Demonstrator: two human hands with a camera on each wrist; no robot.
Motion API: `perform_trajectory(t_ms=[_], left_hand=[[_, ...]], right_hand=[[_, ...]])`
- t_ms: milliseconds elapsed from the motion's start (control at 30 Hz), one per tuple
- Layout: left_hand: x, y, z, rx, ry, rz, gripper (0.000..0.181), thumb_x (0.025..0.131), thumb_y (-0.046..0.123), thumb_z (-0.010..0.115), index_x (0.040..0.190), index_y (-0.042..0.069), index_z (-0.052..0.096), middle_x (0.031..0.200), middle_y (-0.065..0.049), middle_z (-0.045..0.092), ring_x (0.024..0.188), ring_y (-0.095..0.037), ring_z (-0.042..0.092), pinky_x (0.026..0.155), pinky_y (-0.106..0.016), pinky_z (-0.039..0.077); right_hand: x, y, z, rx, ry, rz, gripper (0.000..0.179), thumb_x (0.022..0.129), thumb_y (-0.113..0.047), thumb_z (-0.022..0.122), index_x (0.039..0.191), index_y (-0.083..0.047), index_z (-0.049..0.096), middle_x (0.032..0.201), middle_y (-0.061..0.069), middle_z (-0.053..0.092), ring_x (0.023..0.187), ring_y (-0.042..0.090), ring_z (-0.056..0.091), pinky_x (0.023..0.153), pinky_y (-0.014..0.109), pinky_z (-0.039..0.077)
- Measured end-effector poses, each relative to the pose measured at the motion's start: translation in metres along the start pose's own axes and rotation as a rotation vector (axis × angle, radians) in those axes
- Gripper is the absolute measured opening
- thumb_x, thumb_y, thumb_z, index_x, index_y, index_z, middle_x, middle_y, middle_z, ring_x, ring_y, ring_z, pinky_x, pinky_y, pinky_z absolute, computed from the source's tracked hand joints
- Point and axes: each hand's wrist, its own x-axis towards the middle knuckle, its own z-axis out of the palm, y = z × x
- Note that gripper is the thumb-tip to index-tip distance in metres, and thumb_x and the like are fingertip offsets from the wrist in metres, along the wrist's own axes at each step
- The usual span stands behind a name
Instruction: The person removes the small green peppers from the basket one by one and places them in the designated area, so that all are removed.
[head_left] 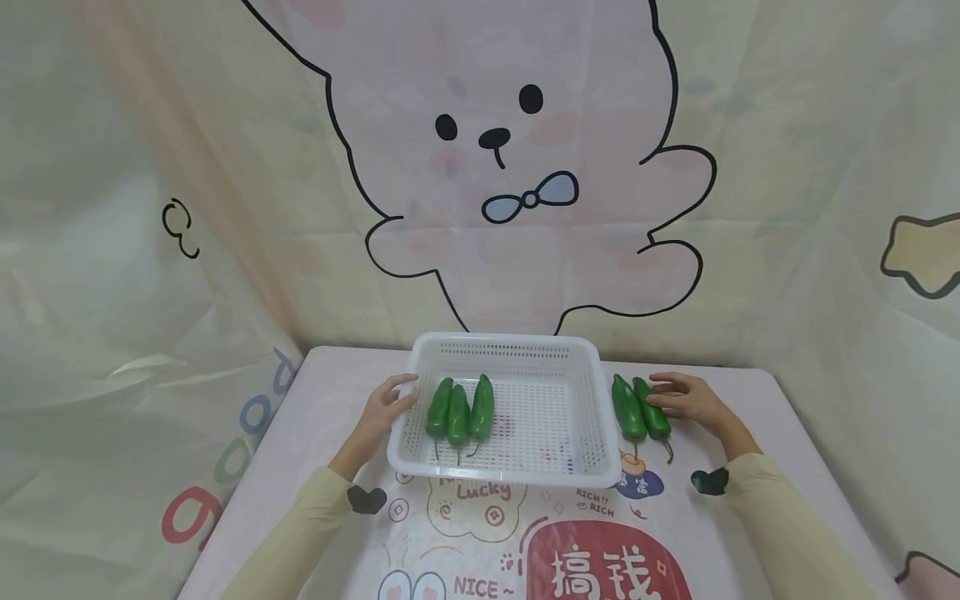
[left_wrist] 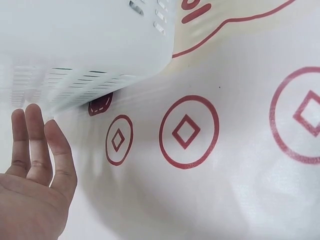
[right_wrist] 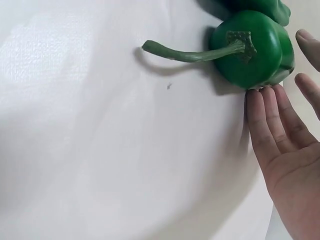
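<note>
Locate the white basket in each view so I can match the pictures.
Head: the white basket sits in the lower middle, between the two hands.
Left wrist: part of the white basket fills the upper left, above the fingers of the left hand.
Right wrist: not in it.
Shared landmark: the pale table surface, visible in all three.

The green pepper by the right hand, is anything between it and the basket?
Yes, the other loose green pepper lies between that pepper and the white basket, whose raised side wall comes next.
</note>
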Motion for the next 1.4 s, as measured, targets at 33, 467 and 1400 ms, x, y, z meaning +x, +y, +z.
perform_trajectory(t_ms=[33, 467, 1400], left_hand=[[0.0, 0.0, 0.0, -0.004, 0.001, -0.004, 0.048, 0.1, 0.032, 0.066, 0.144, 0.022, 0.052, 0.137, -0.021, 0.055, 0.113, -0.043, 0.063, 0.083, -0.047, 0.061], [0.001, 0.001, 0.001, 0.003, 0.001, -0.005, 0.049, 0.1, 0.031, 0.066, 0.146, 0.021, 0.051, 0.138, -0.022, 0.055, 0.113, -0.043, 0.063, 0.084, -0.048, 0.061], [-0.001, 0.003, 0.003, -0.004, 0.014, 0.009, 0.048, 0.101, 0.03, 0.065, 0.146, 0.018, 0.05, 0.136, -0.023, 0.056, 0.111, -0.042, 0.065, 0.083, -0.047, 0.061]], right_hand=[[-0.001, -0.001, 0.0, 0.0, -0.001, 0.003, 0.074, 0.096, -0.035, 0.074, 0.149, 0.005, 0.042, 0.141, 0.035, 0.048, 0.127, 0.05, 0.05, 0.096, 0.05, 0.055], [-0.016, -0.005, -0.007, 0.062, 0.125, -0.049, 0.069, 0.1, -0.035, 0.068, 0.148, 0.006, 0.041, 0.144, 0.034, 0.046, 0.125, 0.044, 0.053, 0.092, 0.035, 0.057], [-0.024, -0.085, 0.027, 0.58, 0.082, -0.2, 0.042, 0.099, -0.011, 0.069, 0.132, 0.01, 0.053, 0.111, 0.003, 0.069, 0.104, 0.019, 0.068, 0.092, 0.036, 0.057]])
